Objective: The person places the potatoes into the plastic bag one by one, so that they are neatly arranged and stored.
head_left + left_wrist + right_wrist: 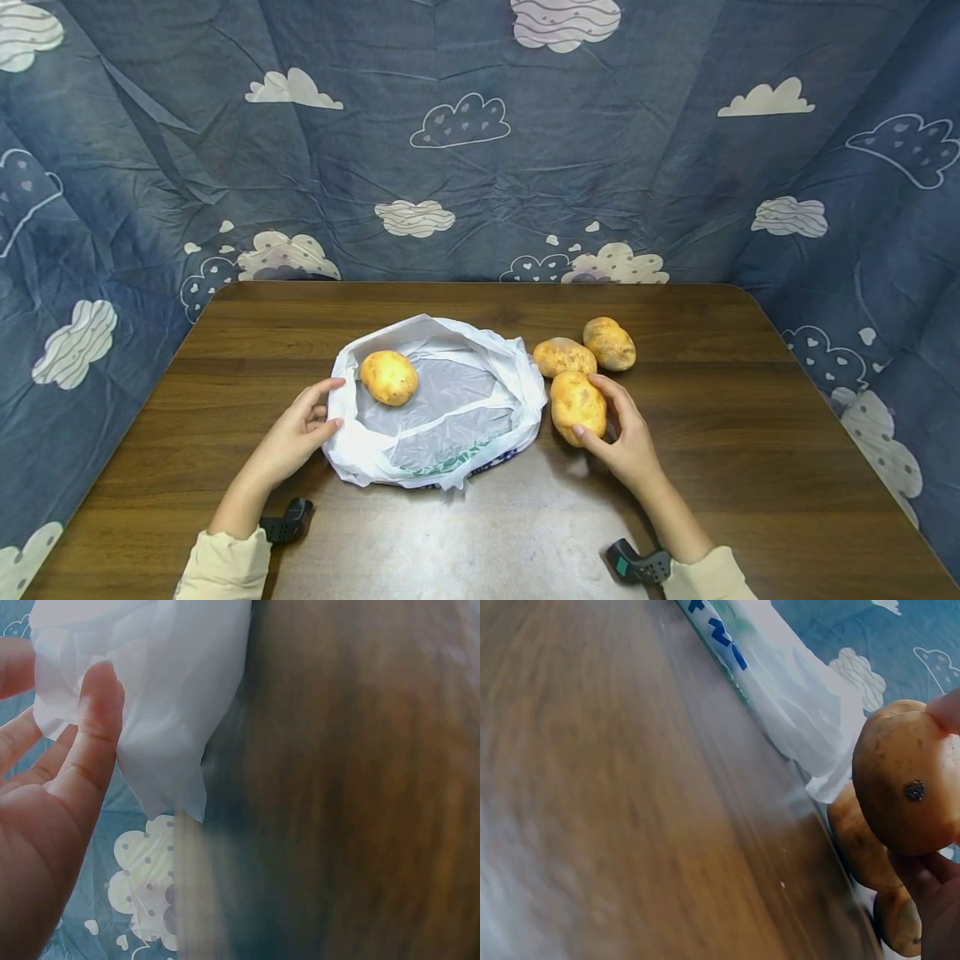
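Observation:
A white plastic bag (531,392) lies with its mouth spread wide. Inside, toward its left, is a yellow-brown potato (389,377). My left hand (294,429) touches the bag's left side, its index finger and thumb apart. In the left wrist view the thumb (99,712) lies against the white plastic (172,682). At the bag's right, my right hand (621,429) grips another potato (577,408) between thumb and fingers. A dark spot shows on this potato (907,776) in the right wrist view. Just behind it are two more potatoes, one nearer (562,357) and one farther (609,343).
Everything sits on a brown wood-grain table (720,433). A blue cloth (465,183) with white clouds hangs behind and beside it. Each wrist wears a black device, one on the left (288,522) and one on the right (636,564).

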{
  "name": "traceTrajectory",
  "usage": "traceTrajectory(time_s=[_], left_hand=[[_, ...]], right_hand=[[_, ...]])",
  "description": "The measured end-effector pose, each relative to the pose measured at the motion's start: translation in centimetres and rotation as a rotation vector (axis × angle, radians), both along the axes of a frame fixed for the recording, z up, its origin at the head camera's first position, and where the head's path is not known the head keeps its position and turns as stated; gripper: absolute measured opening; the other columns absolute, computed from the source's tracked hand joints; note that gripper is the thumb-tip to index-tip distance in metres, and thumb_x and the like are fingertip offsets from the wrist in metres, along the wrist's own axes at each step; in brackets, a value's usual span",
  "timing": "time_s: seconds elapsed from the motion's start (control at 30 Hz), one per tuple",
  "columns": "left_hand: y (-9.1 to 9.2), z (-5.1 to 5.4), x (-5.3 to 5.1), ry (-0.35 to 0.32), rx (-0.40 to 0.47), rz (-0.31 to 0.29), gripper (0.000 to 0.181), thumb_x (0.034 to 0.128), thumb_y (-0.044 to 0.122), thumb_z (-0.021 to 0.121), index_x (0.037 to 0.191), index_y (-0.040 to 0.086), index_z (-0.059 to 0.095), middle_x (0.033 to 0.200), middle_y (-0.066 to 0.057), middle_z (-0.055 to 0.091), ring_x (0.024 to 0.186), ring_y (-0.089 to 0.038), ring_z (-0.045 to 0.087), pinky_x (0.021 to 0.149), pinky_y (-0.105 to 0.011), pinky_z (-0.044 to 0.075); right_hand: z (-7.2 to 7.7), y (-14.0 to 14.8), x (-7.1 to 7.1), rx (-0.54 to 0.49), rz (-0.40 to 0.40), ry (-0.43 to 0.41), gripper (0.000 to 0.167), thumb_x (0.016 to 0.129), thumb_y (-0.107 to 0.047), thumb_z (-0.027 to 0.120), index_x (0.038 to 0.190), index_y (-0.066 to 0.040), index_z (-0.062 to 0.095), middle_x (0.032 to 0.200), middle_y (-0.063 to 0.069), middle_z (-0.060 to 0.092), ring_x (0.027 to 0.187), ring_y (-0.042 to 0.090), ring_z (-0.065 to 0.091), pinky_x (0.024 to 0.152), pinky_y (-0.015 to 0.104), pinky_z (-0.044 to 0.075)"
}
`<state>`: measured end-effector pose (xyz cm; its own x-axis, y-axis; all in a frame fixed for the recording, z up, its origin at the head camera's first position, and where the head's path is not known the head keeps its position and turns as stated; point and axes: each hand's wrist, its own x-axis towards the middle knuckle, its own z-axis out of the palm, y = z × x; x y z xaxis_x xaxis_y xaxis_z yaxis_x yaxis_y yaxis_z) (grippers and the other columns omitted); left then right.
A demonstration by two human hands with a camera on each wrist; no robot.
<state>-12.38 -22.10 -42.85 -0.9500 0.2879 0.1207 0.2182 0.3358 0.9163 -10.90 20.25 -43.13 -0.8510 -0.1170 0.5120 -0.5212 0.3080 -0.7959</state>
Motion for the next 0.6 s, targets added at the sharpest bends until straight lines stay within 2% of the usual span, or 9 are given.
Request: traceTrajectory(time_s=[0.3, 0.6], left_hand=[[0.0, -0.1, -0.2, -0.011, -0.036, 0.013, 0.051, 0.0845, -0.006, 0.054, 0.131, 0.001, 0.036, 0.129, -0.021, 0.032, 0.092, -0.031, 0.052, 0.066, -0.026, 0.049], [-0.1, -0.1, -0.2, -0.024, -0.033, 0.018, 0.051, 0.0847, -0.007, 0.054, 0.131, 0.001, 0.036, 0.128, -0.021, 0.032, 0.093, -0.033, 0.051, 0.066, -0.026, 0.049]], right_hand=[[0.3, -0.6, 0.1, -0.025, -0.003, -0.017, 0.067, 0.064, 0.018, 0.067, 0.125, 0.012, 0.038, 0.127, 0.026, 0.038, 0.115, 0.012, 0.041, 0.095, 0.025, 0.033], [0.2, -1.3, -0.3, -0.077, 0.038, 0.053, 0.069, 0.060, 0.022, 0.066, 0.123, 0.016, 0.038, 0.124, 0.030, 0.038, 0.117, 0.019, 0.040, 0.098, 0.026, 0.031]])
